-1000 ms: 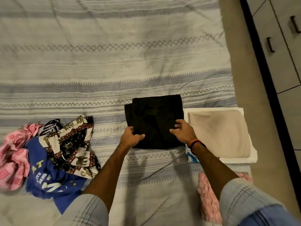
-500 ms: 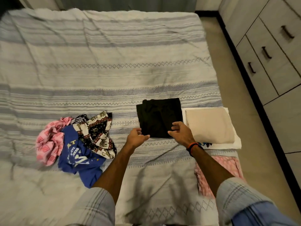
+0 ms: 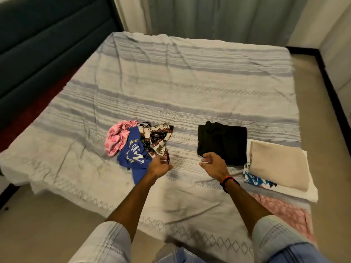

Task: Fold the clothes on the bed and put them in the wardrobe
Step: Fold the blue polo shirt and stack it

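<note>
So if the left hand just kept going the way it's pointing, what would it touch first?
Most likely the patterned brown-and-cream garment: the left hand hovers at its near edge, beside the blue shirt. Its height above the bed is unclear.

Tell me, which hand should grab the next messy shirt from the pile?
Probably the left hand. It is right at the edge of the unfolded pile, by the patterned shirt. The right hand is further away, beside the folded black garment.

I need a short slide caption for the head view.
Both hands hover over the bed between unfolded clothes and a folded black garment.
</note>
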{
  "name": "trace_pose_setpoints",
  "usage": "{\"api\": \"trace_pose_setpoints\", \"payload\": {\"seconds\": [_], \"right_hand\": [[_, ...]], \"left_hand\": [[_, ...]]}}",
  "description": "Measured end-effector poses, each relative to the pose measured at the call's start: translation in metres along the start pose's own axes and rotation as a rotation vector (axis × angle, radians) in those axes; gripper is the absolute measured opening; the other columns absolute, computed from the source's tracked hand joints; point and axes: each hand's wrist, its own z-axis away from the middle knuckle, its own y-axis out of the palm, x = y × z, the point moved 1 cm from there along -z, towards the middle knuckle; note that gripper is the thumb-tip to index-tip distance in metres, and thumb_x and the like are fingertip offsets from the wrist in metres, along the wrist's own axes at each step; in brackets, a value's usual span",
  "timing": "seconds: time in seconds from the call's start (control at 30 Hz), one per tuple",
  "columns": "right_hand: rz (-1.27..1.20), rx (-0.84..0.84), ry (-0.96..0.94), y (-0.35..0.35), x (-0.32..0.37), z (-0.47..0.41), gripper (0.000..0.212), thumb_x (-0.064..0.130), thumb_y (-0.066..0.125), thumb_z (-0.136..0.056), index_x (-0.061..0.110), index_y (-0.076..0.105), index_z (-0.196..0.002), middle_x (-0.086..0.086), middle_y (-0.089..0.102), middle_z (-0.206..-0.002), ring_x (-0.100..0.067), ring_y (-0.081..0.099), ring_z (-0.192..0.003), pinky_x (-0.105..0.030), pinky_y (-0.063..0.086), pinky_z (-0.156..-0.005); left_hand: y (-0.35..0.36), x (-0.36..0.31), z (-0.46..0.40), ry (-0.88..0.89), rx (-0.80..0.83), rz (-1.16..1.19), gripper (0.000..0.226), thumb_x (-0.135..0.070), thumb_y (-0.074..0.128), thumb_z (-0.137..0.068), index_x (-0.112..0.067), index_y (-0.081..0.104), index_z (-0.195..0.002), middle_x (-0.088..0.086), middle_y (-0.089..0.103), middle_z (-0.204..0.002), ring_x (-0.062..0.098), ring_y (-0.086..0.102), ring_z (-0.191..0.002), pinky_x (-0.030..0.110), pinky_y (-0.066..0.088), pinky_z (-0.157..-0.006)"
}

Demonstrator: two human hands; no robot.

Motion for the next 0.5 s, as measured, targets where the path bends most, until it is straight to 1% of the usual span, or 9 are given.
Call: {"api": "trace_pose_setpoints", "payload": {"seconds": [0.03, 0.07, 0.1, 0.17, 0.23, 0.3, 0.33, 0.43, 0.5], "right_hand": [[0.002, 0.021, -0.009, 0.009, 0.005, 0.002, 0.036, 0.016, 0.074, -0.087, 0.009, 0.059, -0.119, -0.005, 0.067, -0.108, -0.018, 0.063, -0.094, -0.025, 0.049, -0.081], [0.006, 0.043, -0.020, 0.017, 0.010, 0.002, 0.036, 0.017, 0.073, -0.087, 0.010, 0.059, -0.119, -0.004, 0.067, -0.108, -0.017, 0.062, -0.093, -0.024, 0.048, -0.080], [0.011, 0.069, -0.026, 0.027, 0.018, 0.001, 0.035, 0.017, 0.073, -0.087, 0.010, 0.059, -0.119, -0.004, 0.067, -0.108, -0.016, 0.062, -0.093, -0.023, 0.048, -0.080], [0.024, 0.106, -0.033, 0.048, 0.032, -0.005, 0.034, 0.016, 0.073, -0.087, 0.011, 0.059, -0.117, -0.002, 0.066, -0.106, -0.017, 0.063, -0.094, -0.024, 0.049, -0.081], [0.051, 0.127, -0.034, 0.067, 0.043, -0.011, 0.032, 0.016, 0.074, -0.086, 0.013, 0.060, -0.115, -0.001, 0.067, -0.103, -0.017, 0.064, -0.095, -0.027, 0.051, -0.083], [0.070, 0.145, -0.030, 0.093, 0.054, -0.023, 0.030, 0.016, 0.075, -0.084, 0.014, 0.061, -0.111, -0.001, 0.069, -0.102, -0.017, 0.065, -0.094, -0.029, 0.052, -0.084], [0.077, 0.156, -0.026, 0.106, 0.059, -0.029, 0.029, 0.016, 0.075, -0.084, 0.014, 0.062, -0.110, -0.001, 0.069, -0.101, -0.017, 0.065, -0.092, -0.028, 0.051, -0.083], [0.123, 0.183, -0.001, 0.140, 0.071, -0.047, 0.027, 0.014, 0.074, -0.084, 0.012, 0.063, -0.108, -0.001, 0.069, -0.097, -0.016, 0.064, -0.091, -0.024, 0.047, -0.081], [0.151, 0.189, 0.026, 0.168, 0.078, -0.066, 0.026, 0.012, 0.074, -0.083, 0.010, 0.064, -0.107, -0.004, 0.071, -0.098, -0.020, 0.066, -0.093, -0.026, 0.049, -0.081]], "left_hand": [[-0.010, 0.008, 0.001, -0.004, -0.019, 0.024, 0.027, -0.009, 0.076, -0.083, -0.013, 0.054, -0.099, 0.012, 0.062, -0.099, 0.030, 0.058, -0.098, 0.038, 0.042, -0.078], [-0.020, 0.010, 0.007, -0.006, -0.035, 0.044, 0.024, -0.004, 0.073, -0.085, -0.010, 0.053, -0.097, 0.011, 0.060, -0.091, 0.029, 0.056, -0.095, 0.038, 0.041, -0.078], [-0.031, 0.013, 0.012, 0.007, -0.057, 0.056, 0.024, 0.000, 0.070, -0.086, -0.005, 0.051, -0.099, 0.010, 0.058, -0.085, 0.028, 0.053, -0.092, 0.037, 0.042, -0.080], [-0.052, 0.020, 0.016, 0.035, -0.104, 0.031, 0.027, 0.000, 0.068, -0.088, -0.002, 0.048, -0.106, 0.009, 0.055, -0.082, 0.026, 0.050, -0.086, 0.040, 0.047, -0.083], [-0.070, 0.029, 0.015, 0.025, -0.131, 0.008, 0.034, -0.007, 0.072, -0.086, -0.005, 0.052, -0.113, 0.008, 0.058, -0.091, 0.026, 0.055, -0.086, 0.039, 0.049, -0.082], [-0.092, 0.040, 0.005, -0.015, -0.150, 0.019, 0.037, -0.014, 0.076, -0.082, -0.014, 0.055, -0.113, 0.006, 0.060, -0.107, 0.027, 0.061, -0.101, 0.042, 0.052, -0.093], [-0.102, 0.045, -0.002, -0.037, -0.152, 0.028, 0.038, -0.015, 0.076, -0.081, -0.015, 0.055, -0.113, 0.006, 0.060, -0.111, 0.028, 0.061, -0.108, 0.045, 0.051, -0.097], [-0.126, 0.060, -0.031, -0.085, -0.147, 0.050, 0.051, -0.017, 0.077, -0.078, -0.008, 0.057, -0.125, 0.009, 0.062, -0.119, 0.029, 0.061, -0.113, 0.046, 0.051, -0.098], [-0.144, 0.071, -0.059, -0.116, -0.136, 0.081, 0.055, -0.018, 0.077, -0.078, -0.008, 0.057, -0.128, 0.010, 0.063, -0.122, 0.028, 0.062, -0.113, 0.045, 0.052, -0.097]]}}
